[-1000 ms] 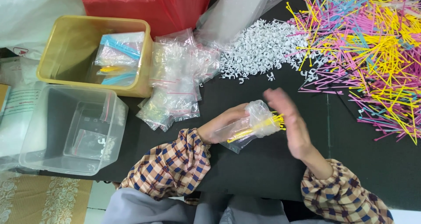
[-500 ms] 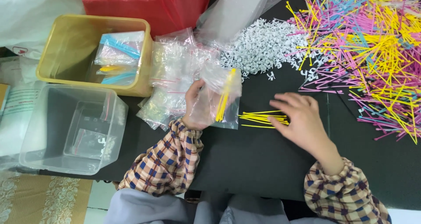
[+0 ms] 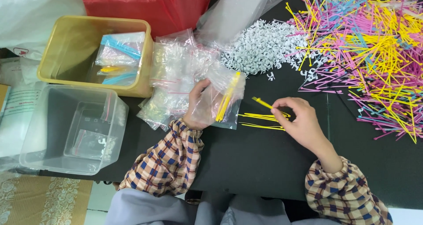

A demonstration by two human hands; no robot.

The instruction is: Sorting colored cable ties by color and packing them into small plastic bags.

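Observation:
My left hand [image 3: 196, 106] holds a small clear plastic bag [image 3: 222, 99] upright above the black table [image 3: 246, 163]; several yellow sticks stand inside it. My right hand [image 3: 297, 121] pinches a thin yellow stick [image 3: 263, 102] between thumb and fingertips, its free end pointing left toward the bag. Under that hand a few more loose yellow sticks [image 3: 260, 118] lie flat on the table. Both wrists wear plaid sleeves.
A heap of empty clear bags [image 3: 176, 71] lies behind the left hand. White plastic clips [image 3: 264, 46] are piled at centre back, with mixed pink, yellow and blue sticks [image 3: 374, 49] at right. A yellow tub [image 3: 61, 44] of filled bags, a clear bin [image 3: 53, 137] and a red bag [image 3: 145, 5] stand left.
The bag has moved left from between both hands and now stands upright in my left hand. My right hand dropped to the loose yellow sticks and lifted one.

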